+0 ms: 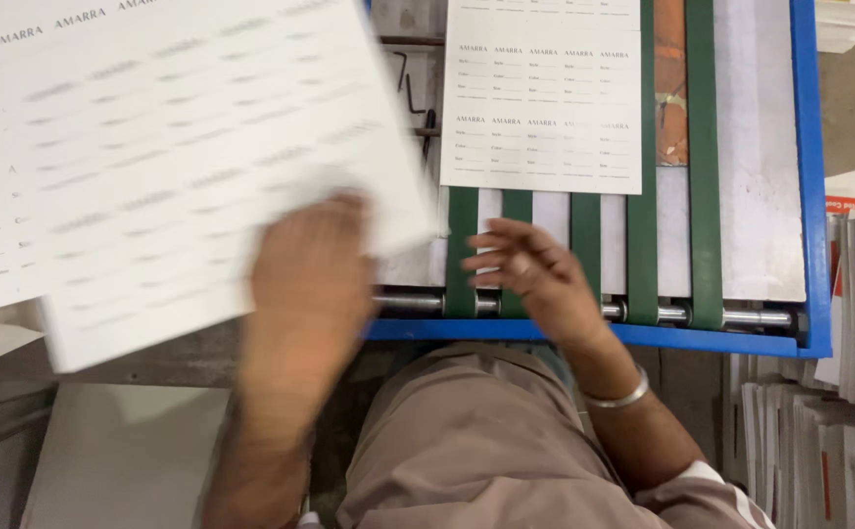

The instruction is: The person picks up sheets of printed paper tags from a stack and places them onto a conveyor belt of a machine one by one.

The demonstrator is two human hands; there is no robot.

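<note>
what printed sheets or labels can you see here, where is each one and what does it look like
Large white printed sheet: upper left, tilted and motion-blurred, held by the left hand; rows of small grey label blocks.
Smaller white printed sheet: top centre, flat on the green conveyor belts; a grid of label blocks.
Stacked white and red printed papers: right edge, standing on edge.

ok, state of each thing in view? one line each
left hand: gripping the stack of printed sheets, blurred
stack of printed sheets: lifted, tilted, held at its lower right edge
right hand: open, fingers spread, over the green belts, holding nothing
printed sheet: lying flat on the belts
green belts: cannot tell if running
bangle: on the right wrist
</note>
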